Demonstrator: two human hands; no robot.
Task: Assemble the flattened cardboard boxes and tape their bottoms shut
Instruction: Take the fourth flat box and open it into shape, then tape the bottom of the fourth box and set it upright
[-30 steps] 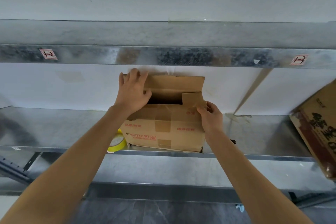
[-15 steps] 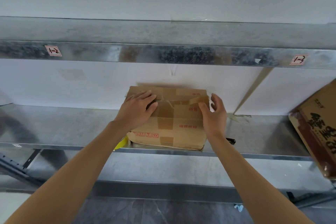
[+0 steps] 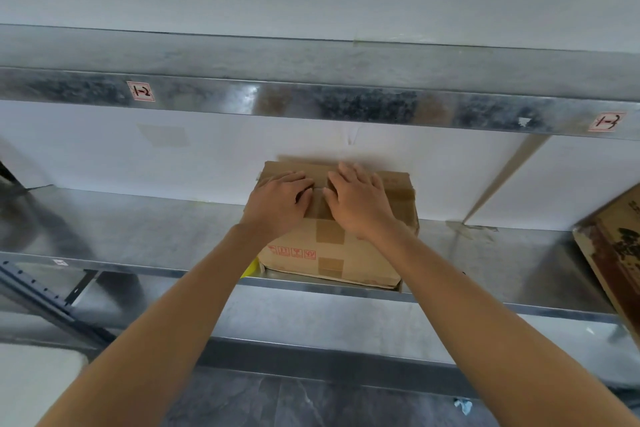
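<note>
A brown cardboard box (image 3: 332, 253) with old tape patches and red handling marks stands on the metal shelf (image 3: 138, 236), its flaps folded down flat on top. My left hand (image 3: 280, 199) lies palm-down on the left part of the top flaps. My right hand (image 3: 358, 199) lies flat beside it on the right part, fingers spread. The two hands nearly touch at the middle seam. A sliver of a yellow tape roll (image 3: 251, 269) shows left of the box, mostly hidden by my left forearm.
An upper shelf beam (image 3: 311, 102) with labels runs overhead. A large printed carton (image 3: 613, 253) leans at the far right of the shelf. A white wall stands directly behind the box. A lower shelf and dark floor lie below.
The top flaps went from open to folded shut. Both hands moved from the box's sides to the middle of the top and now press there side by side.
</note>
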